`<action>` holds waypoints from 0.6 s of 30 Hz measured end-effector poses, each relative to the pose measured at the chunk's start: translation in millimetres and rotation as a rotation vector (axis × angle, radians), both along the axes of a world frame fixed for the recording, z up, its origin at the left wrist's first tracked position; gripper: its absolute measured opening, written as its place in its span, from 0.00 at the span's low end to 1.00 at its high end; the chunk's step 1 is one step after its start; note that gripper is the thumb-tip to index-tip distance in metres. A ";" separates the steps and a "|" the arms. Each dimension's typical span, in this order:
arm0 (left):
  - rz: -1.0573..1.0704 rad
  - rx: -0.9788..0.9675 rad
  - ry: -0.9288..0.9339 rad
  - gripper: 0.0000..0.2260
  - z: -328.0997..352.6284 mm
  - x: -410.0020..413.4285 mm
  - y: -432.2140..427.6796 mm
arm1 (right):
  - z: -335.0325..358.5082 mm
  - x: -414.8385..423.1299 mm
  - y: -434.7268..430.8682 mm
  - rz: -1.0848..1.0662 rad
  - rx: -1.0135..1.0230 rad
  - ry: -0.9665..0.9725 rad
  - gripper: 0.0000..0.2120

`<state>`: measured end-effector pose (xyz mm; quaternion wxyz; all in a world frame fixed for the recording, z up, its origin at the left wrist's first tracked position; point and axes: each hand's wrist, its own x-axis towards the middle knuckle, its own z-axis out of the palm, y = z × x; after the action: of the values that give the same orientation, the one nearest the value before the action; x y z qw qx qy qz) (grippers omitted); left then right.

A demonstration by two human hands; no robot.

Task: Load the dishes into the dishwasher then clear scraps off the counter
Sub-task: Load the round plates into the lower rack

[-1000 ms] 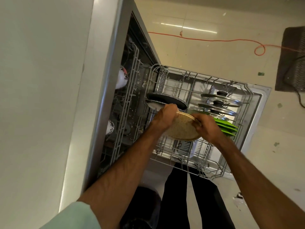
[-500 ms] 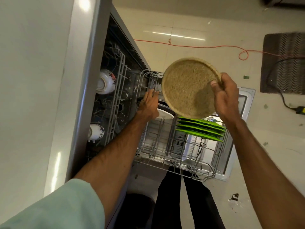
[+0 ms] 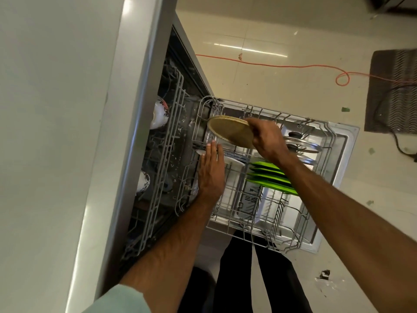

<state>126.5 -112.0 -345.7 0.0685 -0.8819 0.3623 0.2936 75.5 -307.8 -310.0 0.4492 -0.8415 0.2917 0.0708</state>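
**Tan plate held over the lower rack**

The right hand (image 3: 267,141) grips a tan speckled plate (image 3: 229,129) by its rim, tilted over the far left corner of the pulled-out lower rack (image 3: 248,233). The left hand (image 3: 211,170) is flat with fingers straight, resting on a white plate (image 3: 234,163) in the rack — green plates (image 3: 270,179) stand just beside it.

plates (image 3: 270,178) upright in pulled-out rack (image 3: 291,243)
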 end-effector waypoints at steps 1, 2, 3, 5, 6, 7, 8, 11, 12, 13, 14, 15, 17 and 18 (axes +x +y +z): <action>0.002 -0.004 -0.001 0.47 0.2 -0.8 1.3 | -2.4 2.4 1.9 0.009 -0.007 0.016 0.20; 0.003 -0.007 0.001 0.47 0.9 -1.2 3.0 | -4.3 4.5 3.9 0.015 -0.022 0.026 0.20; 0.003 -0.010 0.006 0.47 1.0 -1.4 4.9 | -6.0 6.4 5.6 0.017 -0.037 0.039 0.21; 0.009 -0.019 0.026 0.48 1.9 -1.6 7.3 | -4.9 10.2 7.4 0.026 -0.036 0.043 0.22; 0.015 -0.025 0.038 0.48 2.9 -1.2 7.6 | -3.5 12.0 8.0 0.030 -0.034 0.039 0.22; 0.018 -0.031 0.048 0.49 3.6 -0.5 7.4 | -2.9 13.6 8.4 0.034 -0.041 0.029 0.22; 0.022 -0.038 0.054 0.49 4.1 0.1 6.9 | -2.3 15.0 9.3 0.040 -0.059 0.019 0.22; 0.037 -0.059 0.049 0.46 4.0 0.8 5.2 | -3.2 15.2 12.8 0.049 -0.089 0.003 0.22; 0.040 -0.061 0.047 0.46 3.5 0.5 4.9 | -5.5 14.0 14.2 0.057 -0.095 0.012 0.21; 0.037 -0.061 0.041 0.46 2.1 0.0 5.2 | -9.4 12.8 15.6 0.065 -0.104 0.027 0.21; 0.032 -0.062 0.034 0.46 1.3 -0.6 6.1 | -14.2 11.8 16.7 0.075 -0.115 0.042 0.21; 0.027 -0.060 0.027 0.47 1.2 -1.2 7.1 | -19.5 10.9 18.0 0.084 -0.126 0.056 0.21; 0.015 -0.052 0.021 0.47 0.6 -1.8 9.0 | -27.8 9.9 20.6 0.082 -0.121 0.075 0.22; 0.010 -0.045 0.021 0.47 0.0 -2.0 9.7 | -31.9 10.1 22.4 0.078 -0.105 0.082 0.22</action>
<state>124.5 -102.4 -345.7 0.0434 -0.8820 0.3651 0.2948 85.6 -285.4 -341.9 0.3891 -0.8710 0.2801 0.1074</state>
